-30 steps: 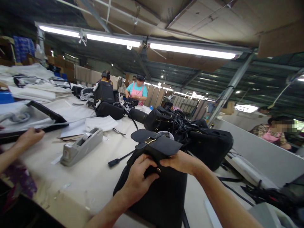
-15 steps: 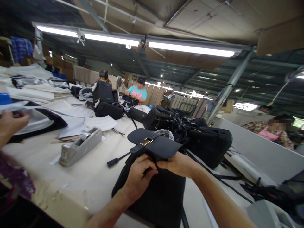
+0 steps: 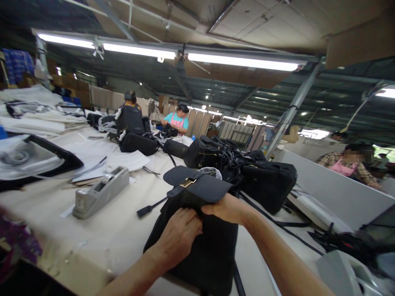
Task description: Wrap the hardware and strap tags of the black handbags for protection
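Note:
A black backpack (image 3: 212, 246) stands upright on the table before me, its flap (image 3: 210, 187) with a gold buckle (image 3: 188, 182) folded over the top. My right hand (image 3: 228, 209) grips the flap's right edge, thumb under it and fingers mostly hidden behind. Against the bag's front, just under the flap, my left hand (image 3: 182, 230) is closed, its fingers curled together. What those fingers pinch, if anything, is hidden. A black strap end (image 3: 145, 211) sticks out left of the bag onto the table.
A grey tape dispenser (image 3: 101, 193) stands left of the bag, near paper sheets (image 3: 129, 160) and a black piece wrapped in clear plastic (image 3: 46, 156). Black bags (image 3: 268, 181) are heaped behind. Another grey dispenser (image 3: 348, 271) sits at front right. Several co-workers are farther off.
My left hand has turned, knuckles now more upward, still at the bag's front. My right hand keeps its grip on the flap. Another person's hand at the far left has left the view.

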Action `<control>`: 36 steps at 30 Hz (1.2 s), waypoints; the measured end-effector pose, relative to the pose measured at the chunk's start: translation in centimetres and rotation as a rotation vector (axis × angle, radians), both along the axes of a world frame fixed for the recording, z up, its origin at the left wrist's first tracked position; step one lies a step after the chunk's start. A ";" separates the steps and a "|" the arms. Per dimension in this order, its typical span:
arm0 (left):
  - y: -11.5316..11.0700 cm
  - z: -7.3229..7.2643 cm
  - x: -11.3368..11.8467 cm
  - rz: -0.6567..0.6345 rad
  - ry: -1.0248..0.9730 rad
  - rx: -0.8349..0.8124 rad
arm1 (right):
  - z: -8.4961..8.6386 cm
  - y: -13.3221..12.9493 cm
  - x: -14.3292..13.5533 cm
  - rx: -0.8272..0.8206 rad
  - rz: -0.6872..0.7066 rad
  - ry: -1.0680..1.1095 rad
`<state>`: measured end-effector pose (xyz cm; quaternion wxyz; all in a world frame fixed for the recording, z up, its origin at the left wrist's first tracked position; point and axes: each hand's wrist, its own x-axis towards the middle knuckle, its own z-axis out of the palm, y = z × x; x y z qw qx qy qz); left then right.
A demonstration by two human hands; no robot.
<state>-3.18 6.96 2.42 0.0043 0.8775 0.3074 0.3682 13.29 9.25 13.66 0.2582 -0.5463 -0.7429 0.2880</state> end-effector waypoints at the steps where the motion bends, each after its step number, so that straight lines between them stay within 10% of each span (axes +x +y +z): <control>1: -0.7 -0.3 -0.4 -0.057 0.084 -0.033 | 0.1 0.0 0.1 -0.010 -0.012 -0.007; 7: -3.3 -0.5 -4.8 -0.226 0.187 -0.361 | 0.6 -0.1 0.1 -0.012 0.053 0.003; 15: -4.1 4.4 -9.6 -0.214 -0.022 -0.326 | -2.1 -0.9 -0.6 0.464 -0.029 -0.075; 23: -4.2 10.8 -3.6 -0.273 -0.196 0.123 | -2.1 -4.8 -2.2 0.712 0.032 -0.392; 30: -0.5 10.3 -0.1 -0.108 0.090 -0.028 | -0.2 -7.7 3.4 0.538 0.018 -0.354; 36: -1.4 10.9 1.1 -0.139 0.164 0.001 | -3.5 -7.0 4.5 0.678 -0.069 -0.021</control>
